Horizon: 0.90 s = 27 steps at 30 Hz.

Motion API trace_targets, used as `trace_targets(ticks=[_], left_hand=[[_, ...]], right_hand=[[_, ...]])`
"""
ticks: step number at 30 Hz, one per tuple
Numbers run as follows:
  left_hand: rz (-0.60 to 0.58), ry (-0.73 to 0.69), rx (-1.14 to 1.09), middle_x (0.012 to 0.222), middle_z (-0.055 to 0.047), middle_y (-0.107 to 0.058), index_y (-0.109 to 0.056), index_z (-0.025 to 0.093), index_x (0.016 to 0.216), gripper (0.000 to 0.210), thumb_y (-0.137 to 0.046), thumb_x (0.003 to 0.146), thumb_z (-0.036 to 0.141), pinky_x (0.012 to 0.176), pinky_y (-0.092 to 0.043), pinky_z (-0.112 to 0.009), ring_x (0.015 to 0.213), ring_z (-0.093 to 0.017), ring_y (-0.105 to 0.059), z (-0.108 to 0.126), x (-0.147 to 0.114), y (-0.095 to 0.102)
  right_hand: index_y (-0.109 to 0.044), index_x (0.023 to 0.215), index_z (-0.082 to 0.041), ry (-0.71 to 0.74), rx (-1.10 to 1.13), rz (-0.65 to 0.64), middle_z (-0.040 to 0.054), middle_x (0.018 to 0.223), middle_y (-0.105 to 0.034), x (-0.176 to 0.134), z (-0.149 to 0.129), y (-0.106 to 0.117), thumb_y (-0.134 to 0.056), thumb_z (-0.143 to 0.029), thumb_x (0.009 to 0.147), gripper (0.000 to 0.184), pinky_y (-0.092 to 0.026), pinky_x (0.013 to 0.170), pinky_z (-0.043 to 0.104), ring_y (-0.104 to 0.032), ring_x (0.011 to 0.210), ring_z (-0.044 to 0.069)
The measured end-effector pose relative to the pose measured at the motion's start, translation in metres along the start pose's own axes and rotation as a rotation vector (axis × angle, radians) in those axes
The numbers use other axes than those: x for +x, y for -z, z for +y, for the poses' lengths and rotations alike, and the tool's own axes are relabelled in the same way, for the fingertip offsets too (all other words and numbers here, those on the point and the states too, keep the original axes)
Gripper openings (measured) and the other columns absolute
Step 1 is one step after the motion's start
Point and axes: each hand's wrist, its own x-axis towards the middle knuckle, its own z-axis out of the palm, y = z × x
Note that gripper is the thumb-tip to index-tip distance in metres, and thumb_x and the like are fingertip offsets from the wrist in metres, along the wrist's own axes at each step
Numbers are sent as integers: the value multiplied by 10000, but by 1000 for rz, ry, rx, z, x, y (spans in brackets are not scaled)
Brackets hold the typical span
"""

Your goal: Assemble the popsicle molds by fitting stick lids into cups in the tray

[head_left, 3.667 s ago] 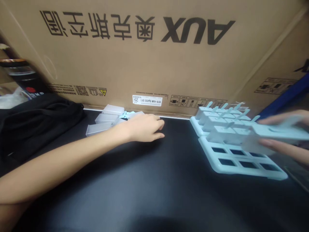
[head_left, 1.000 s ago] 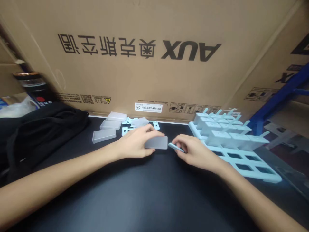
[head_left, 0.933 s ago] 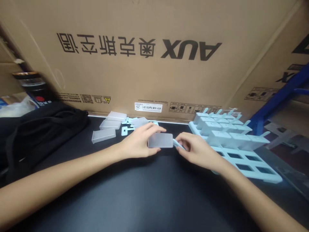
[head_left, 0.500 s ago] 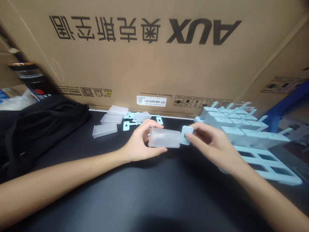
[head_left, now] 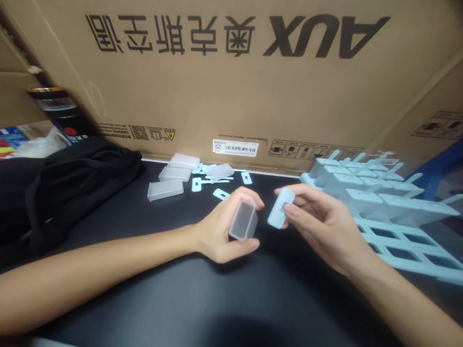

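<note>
- I see a big cardboard box standing beyond the fingers of the left hand and the right hand.
- The black bench runs beneath both sets of fingers.
- Well left of the left fingers I have a black bag or cloth.
- To the right of the right fingers sits the pale blue rack, its far side crowded with capped cups.
- Loose cups lie beyond and left of the left fingers, with flat blue pieces beside them.
- The left fingers are clamped around a clear cup; its mouth seems turned toward me, long axis running away.
- Just right of that mouth, apart from it, the right thumb and fingers pinch a blue lid, nearer the right hand, its long axis leaning roughly parallel to the mouth's.
</note>
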Motion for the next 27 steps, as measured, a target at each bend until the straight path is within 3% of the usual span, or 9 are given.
trace_targets(ticks=[2, 5, 9, 12, 16, 19, 22, 27], left_hand=[[-63, 30, 36, 1044, -66, -565, -417, 226, 1117, 472, -703, 756, 329, 764, -514, -369, 871, -214, -595, 1, -2, -2], [-139, 147, 132, 926, -27, -609, -383, 227, 1121, 443, -670, 808, 353, 687, -502, -339, 746, -189, -603, 4, -2, -4], [-210, 257, 200, 1076, -79, -635, -381, 219, 1193, 445, -610, 891, 452, 673, -499, -332, 828, -220, -649, 7, 1, -4], [-218, 305, 223, 1166, -103, -632, -358, 224, 1305, 632, -622, 869, 597, 716, -514, -362, 917, -263, -670, 7, 2, -3], [-180, 317, 174, 1164, -92, -670, -202, 253, 1479, 948, -659, 784, 707, 796, -526, -396, 985, -294, -686, 4, 0, -2], [-200, 237, 136, 1122, -56, -702, -290, 285, 1466, 720, -545, 902, 653, 827, -526, -364, 1009, -257, -690, 5, -1, -2], [-250, 170, 112, 1036, -20, -730, -449, 264, 1314, 426, -465, 986, 535, 852, -516, -324, 1013, -214, -685, 10, 1, -1], [-312, 137, 202, 1057, 4, -714, -473, 252, 1160, 277, -462, 982, 465, 712, -509, -261, 878, -173, -696, 13, 4, -1]], right_hand=[[-650, 1110, -268, -9, 71, 20, -6, 823, -663, -2, 0, -3, -717, -282, 856, 264, -524, 615, 205, -605, 674, 93], [-657, 1100, -244, -60, 100, -32, 16, 861, -675, -4, 3, -11, -740, -271, 834, 280, -536, 626, 217, -615, 710, 106], [-685, 1053, -198, -140, 108, -15, 11, 820, -638, -5, 8, -19, -769, -273, 803, 274, -524, 616, 195, -582, 683, 85], [-666, 1095, -199, -164, 120, 14, 7, 839, -627, -5, 11, -20, -768, -301, 805, 324, -514, 584, 189, -573, 653, 73], [-602, 1084, -220, -183, 173, 5, -24, 801, -608, -6, 15, -22, -776, -320, 791, 355, -497, 518, 198, -566, 564, 66], [-567, 994, -213, -214, 193, -30, -40, 728, -598, -6, 16, -26, -764, -337, 802, 302, -480, 494, 197, -553, 536, 71], [-536, 931, -207, -251, 179, -38, -33, 728, -612, -8, 17, -26, -760, -364, 798, 304, -461, 476, 201, -544, 533, 78], [-570, 907, -195, -220, -65, -151, -31, 686, -591, -4, 18, -12, -647, -340, 862, 170, -468, 544, 225, -552, 576, 98]])
